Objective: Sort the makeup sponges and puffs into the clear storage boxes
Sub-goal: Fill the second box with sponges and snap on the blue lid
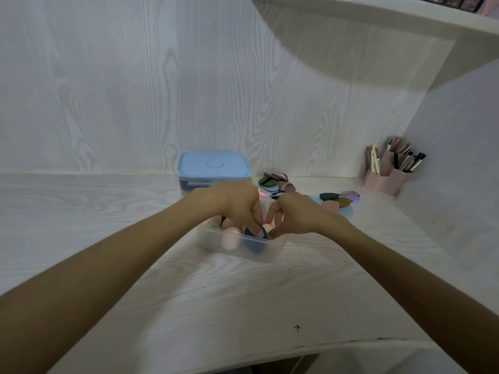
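An open clear storage box (pixel 272 252) stands mid-desk and holds a green sponge (pixel 209 236), a pink sponge (pixel 231 238) and a dark blue sponge (pixel 255 242). Both hands meet over the box, and the picture is blurred there. My left hand (pixel 237 206) reaches down with curled fingers that pinch the top of the dark blue sponge. My right hand (pixel 291 214) curls its fingers into the box beside a small pink sponge (pixel 267 226); whether it holds anything is unclear. Loose puffs (pixel 272 182) lie behind the box, and more sponges and puffs (pixel 340 199) lie to the right.
A second clear box with a light blue lid (pixel 213 166) stands against the back wall behind my hands. A pink organiser (pixel 386 179) with brushes and pens sits in the right corner. A shelf (pixel 405 14) hangs overhead. The desk's front edge (pixel 351 342) is near me.
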{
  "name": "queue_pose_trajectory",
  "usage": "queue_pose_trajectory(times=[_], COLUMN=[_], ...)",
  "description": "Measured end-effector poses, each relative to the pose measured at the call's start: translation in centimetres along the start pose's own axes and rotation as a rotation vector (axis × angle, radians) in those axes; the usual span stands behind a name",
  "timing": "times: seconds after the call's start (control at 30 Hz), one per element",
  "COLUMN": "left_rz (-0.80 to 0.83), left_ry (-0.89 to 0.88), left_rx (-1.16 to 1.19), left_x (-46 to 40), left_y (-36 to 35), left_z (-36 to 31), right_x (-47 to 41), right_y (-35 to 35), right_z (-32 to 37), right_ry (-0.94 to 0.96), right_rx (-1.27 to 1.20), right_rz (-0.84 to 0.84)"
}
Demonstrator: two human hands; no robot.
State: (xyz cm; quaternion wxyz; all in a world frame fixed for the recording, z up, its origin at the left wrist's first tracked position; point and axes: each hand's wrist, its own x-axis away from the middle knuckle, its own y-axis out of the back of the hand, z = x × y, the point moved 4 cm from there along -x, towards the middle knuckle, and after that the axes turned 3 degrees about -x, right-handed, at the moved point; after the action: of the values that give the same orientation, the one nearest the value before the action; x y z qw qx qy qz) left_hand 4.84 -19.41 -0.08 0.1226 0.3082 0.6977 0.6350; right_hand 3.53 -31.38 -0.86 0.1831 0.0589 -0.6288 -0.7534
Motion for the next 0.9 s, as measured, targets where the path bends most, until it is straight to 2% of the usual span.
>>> queue_pose_trajectory(times=[0.27,0.33,0.43,0.57,0.77,0.9], left_rz=[0.017,0.088,0.213,0.071,0.035,-0.083], left_ry=[0.023,0.014,-0.009,-0.008,0.037,0.029], left_rx=[-0.294,-0.265,-0.081,0.048,-0.078,-0.158], left_x=[-1.1,-1.2,-0.6,-0.1,-1.1,-1.5], left_y=[-1.1,-1.0,-0.4,0.4,0.0,-1.2], left_z=[-2.9,-2.8,-0.9,0.3,-0.4,-1.8], right_x=[0.0,0.0,0.1,0.0,0.2,-0.1], right_y=[-0.1,-0.2,-0.3,-0.3,0.4,0.2], right_z=[-0.3,-0.4,-0.5,-0.4,-0.3,-0.4], right_ry=[-0.03,-0.035,-0.036,-0.017,0.028,0.036], right_rx=[-0.056,-0.056,-0.076,-0.052,-0.04,-0.036], right_rz=[-0.027,-0.026,-0.024,-0.016,0.072,0.088])
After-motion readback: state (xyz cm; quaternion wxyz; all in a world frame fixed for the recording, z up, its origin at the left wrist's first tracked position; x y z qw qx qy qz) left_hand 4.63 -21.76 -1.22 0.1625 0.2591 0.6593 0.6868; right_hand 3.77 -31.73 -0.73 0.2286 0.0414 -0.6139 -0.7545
